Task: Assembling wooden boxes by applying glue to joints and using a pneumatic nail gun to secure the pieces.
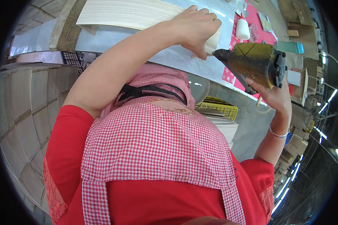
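Left hand [197, 29]: laid over the right end of a pale wood-grain panel [131, 15], fingers bent across it and thumb pointing down at the near edge; fingers clamped on the panel, a ring on one. Panel lies along the far side of the grey-blue counter [216, 69], its left end beside a rough wooden block [65, 28].

Right hand [273, 96]: clamped round the grip of a yellow-and-black power tool [253, 62], thumb visible, remaining fingers largely hidden behind. Tool nose points left, at the panel's right end, just beside the left thumb; whether it touches the wood cannot be told.

To the right, on a pink patterned sheet [261, 18]: white squeeze bottle [243, 30] with red cap, upright or lying unclear. Teal container [290, 47] beyond the tool. Below counter level: yellow plastic crate [229, 111], with flat boards [227, 129] stacked just beside it
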Tool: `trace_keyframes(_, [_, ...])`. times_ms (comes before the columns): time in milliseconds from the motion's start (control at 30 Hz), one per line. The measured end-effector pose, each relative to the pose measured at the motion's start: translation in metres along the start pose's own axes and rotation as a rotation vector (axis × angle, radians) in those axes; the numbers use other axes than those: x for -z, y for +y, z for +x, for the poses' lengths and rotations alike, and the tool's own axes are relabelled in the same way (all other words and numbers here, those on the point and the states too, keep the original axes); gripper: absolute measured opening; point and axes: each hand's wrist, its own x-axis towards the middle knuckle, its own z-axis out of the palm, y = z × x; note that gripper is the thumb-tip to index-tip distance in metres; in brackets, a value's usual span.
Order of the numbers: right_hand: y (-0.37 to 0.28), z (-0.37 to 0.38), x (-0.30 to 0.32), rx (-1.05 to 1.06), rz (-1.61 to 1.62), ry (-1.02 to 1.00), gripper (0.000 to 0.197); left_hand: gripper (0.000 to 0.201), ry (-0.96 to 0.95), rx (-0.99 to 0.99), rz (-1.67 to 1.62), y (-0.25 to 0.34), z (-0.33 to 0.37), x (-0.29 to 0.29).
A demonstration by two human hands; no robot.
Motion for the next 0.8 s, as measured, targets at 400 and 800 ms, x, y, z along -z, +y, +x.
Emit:
trace_keyframes(400, [0.005,0.014,0.007,0.052,0.043,0.076,0.038,0.084,-0.007,0.012,-0.001,0.000,-0.003,0.004])
trace_keyframes(800, [0.010,0.056,0.017,-0.008,0.034,0.105,0.032,0.083,0.046,0.049,0.032,0.000,-0.009,0.002])
